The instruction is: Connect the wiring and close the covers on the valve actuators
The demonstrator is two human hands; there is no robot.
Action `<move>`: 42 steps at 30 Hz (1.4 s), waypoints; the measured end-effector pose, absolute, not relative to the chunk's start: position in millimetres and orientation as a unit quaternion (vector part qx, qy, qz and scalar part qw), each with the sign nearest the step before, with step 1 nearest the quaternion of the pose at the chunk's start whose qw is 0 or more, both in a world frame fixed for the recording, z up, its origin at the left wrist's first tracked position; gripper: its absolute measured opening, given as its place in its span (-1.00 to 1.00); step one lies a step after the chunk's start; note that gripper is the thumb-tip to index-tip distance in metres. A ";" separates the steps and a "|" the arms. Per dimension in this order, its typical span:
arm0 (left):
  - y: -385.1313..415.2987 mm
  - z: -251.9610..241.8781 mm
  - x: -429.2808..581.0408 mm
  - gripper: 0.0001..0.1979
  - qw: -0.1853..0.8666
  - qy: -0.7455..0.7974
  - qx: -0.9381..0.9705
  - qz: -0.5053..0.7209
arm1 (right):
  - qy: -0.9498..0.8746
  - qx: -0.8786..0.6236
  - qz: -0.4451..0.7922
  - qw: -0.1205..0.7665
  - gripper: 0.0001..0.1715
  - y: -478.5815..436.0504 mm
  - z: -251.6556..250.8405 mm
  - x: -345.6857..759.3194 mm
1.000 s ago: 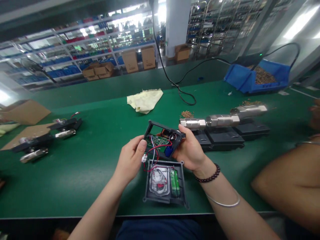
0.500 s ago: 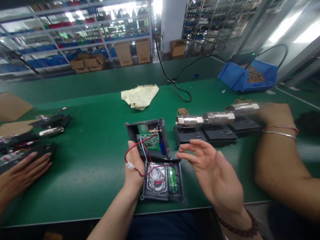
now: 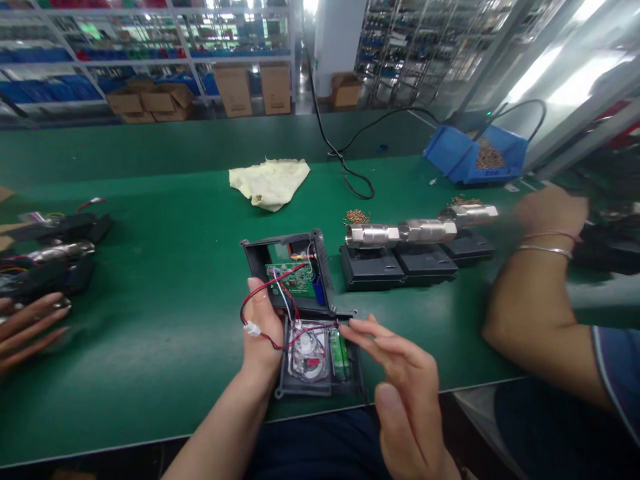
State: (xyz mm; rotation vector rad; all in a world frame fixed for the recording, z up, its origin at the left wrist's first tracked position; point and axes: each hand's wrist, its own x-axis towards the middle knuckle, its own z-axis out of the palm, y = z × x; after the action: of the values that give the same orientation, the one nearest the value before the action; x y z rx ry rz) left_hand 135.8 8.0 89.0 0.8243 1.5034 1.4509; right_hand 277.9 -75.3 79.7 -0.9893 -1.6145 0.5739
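Note:
My left hand (image 3: 263, 340) grips an opened dark grey plastic meter case (image 3: 327, 283) from its left side, fingers hidden beneath. Its upper half, tilted up, contains a green circuit board (image 3: 287, 278). The lower half, towards me, holds a clear round mechanism (image 3: 309, 357) and a green battery (image 3: 340, 357). A red and black wire (image 3: 243, 307) with a white connector (image 3: 252, 329) loops over my left thumb. My right hand (image 3: 407, 373) has its fingers stretched out, the fingertips at the lower half's right edge, touching or just over the wire beside the battery.
Metal fittings on dark cases (image 3: 373, 267) stand to the right, with small brass screws (image 3: 357, 217) behind. Farther back lie a pale cloth (image 3: 270, 185), a black cable (image 3: 357, 187) and a blue bin (image 3: 453, 157). Co-workers' hands (image 3: 553, 213) (image 3: 35, 330) are at both sides.
My right hand has moved left and down, bringing its fingertips to the wire by the battery. My left hand keeps its hold. The left co-worker's hand has shifted left in view.

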 end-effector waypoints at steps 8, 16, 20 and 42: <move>8.2 83.2 134.1 -0.29 0.485 0.579 0.311 0.577 | -0.730 -0.422 0.157 0.514 -0.48 -67.0 83.6 273.0; 8.2 84.0 135.7 -0.30 0.487 0.544 0.324 0.602 | -0.770 -0.445 0.031 0.456 -0.50 -61.3 86.8 265.9; 8.3 86.0 136.7 -0.25 0.496 0.548 0.312 0.597 | -0.782 -0.447 -0.017 0.434 -0.53 -60.1 82.4 262.9; 7.2 87.7 134.6 -0.27 0.493 0.566 0.330 0.572 | -0.716 -0.406 0.101 0.558 -0.28 -74.9 75.4 266.1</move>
State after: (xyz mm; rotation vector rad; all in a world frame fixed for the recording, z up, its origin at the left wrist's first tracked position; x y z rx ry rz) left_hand 134.6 7.2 87.7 0.8016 1.3725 1.3885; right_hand 266.1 -74.9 75.4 -0.9582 -1.6899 0.2385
